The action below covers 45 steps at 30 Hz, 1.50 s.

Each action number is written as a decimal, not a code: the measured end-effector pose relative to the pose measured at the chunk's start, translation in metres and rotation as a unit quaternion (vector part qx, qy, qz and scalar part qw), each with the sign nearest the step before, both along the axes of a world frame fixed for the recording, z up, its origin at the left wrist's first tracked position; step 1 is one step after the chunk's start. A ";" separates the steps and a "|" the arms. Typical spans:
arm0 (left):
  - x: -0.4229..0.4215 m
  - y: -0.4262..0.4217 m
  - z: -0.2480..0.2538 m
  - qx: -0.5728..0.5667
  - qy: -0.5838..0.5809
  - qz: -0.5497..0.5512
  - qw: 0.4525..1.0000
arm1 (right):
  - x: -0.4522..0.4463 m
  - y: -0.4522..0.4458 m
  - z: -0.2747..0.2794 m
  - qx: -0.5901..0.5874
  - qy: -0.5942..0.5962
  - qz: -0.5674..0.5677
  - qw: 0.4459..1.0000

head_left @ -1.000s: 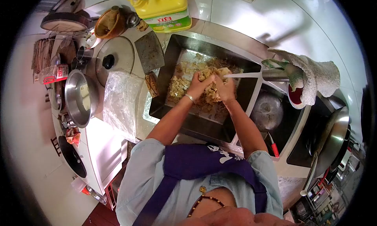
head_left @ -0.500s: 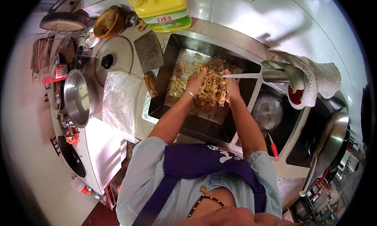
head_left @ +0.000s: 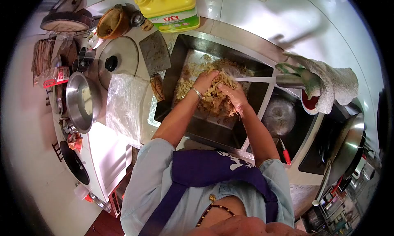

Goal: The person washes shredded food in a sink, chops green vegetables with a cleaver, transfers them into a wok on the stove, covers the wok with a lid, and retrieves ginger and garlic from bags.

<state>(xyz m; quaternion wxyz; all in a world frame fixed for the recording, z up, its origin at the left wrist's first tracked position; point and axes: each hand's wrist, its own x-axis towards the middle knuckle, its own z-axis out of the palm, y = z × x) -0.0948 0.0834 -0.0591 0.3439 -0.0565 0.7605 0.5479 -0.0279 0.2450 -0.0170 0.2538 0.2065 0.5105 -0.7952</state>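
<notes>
I view the left grip (head_left: 205,81) and right grip (head_left: 236,97), loosely curved, part-open, against shredded tan leafy pieces (head_left: 215,99); firm hold, I cannot tell. I judge work partway: many bunched between grips, others scattered beyond, inside the rectangular grey steel sink (head_left: 213,138).

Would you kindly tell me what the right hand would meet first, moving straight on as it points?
The right hand would probably meet the yellowish shreds, then the left hand, though depth is unclear.

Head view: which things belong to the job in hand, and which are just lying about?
In use: left hand, right hand, food pieces, sink, probably faucet.

Apparently lying about: yellow jug, cleaver, lid, clear plastic, red-handled tool.
</notes>
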 end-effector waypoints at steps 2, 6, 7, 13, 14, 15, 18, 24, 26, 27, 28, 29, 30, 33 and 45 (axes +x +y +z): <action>0.003 0.001 -0.004 -0.009 -0.010 0.035 0.999 | 0.006 -0.011 -0.022 0.102 0.047 -0.115 0.987; 0.011 0.015 -0.021 0.096 -0.143 0.147 0.974 | -0.001 -0.007 -0.036 0.241 0.089 -0.163 0.953; 0.017 0.021 -0.002 0.209 -0.252 0.254 0.910 | -0.003 -0.006 -0.038 0.270 0.070 -0.167 0.946; 0.057 0.040 0.035 0.236 -0.166 0.170 0.942 | -0.001 0.031 -0.113 0.248 -0.051 -0.164 0.953; 0.058 0.041 0.038 0.239 -0.140 0.197 0.941 | -0.006 0.026 -0.081 0.169 -0.123 -0.186 0.960; 0.059 0.042 0.038 0.242 -0.114 0.223 0.937 | -0.006 0.023 -0.068 0.168 -0.156 -0.158 0.960; 0.034 0.009 0.004 0.172 -0.072 0.036 0.982 | 0.000 0.020 -0.023 0.156 -0.184 -0.070 0.968; 0.033 -0.009 -0.050 0.140 -0.093 -0.094 0.981 | -0.005 0.021 -0.015 0.102 -0.077 0.010 0.992; 0.030 -0.001 0.020 0.225 -0.236 0.007 0.945 | -0.007 0.008 -0.010 0.082 0.059 -0.035 0.994; 0.031 0.003 0.046 0.265 -0.304 0.057 0.913 | -0.008 0.005 -0.014 0.136 0.084 -0.052 0.986; 0.036 0.006 0.043 0.249 -0.307 0.102 0.913 | -0.008 0.001 -0.023 0.188 0.110 -0.070 0.973; 0.041 0.013 0.035 0.232 -0.309 0.147 0.911 | -0.006 -0.002 -0.034 0.240 0.135 -0.087 0.957; 0.045 0.018 0.027 0.216 -0.309 0.193 0.906 | -0.003 -0.002 -0.047 0.320 0.123 -0.106 0.934; 0.053 0.027 0.014 0.146 -0.103 0.130 0.975 | 0.005 0.000 -0.063 0.212 0.040 -0.174 0.961; 0.019 0.033 0.045 0.236 -0.345 0.319 0.851 | 0.005 -0.021 -0.023 0.153 0.144 -0.101 0.972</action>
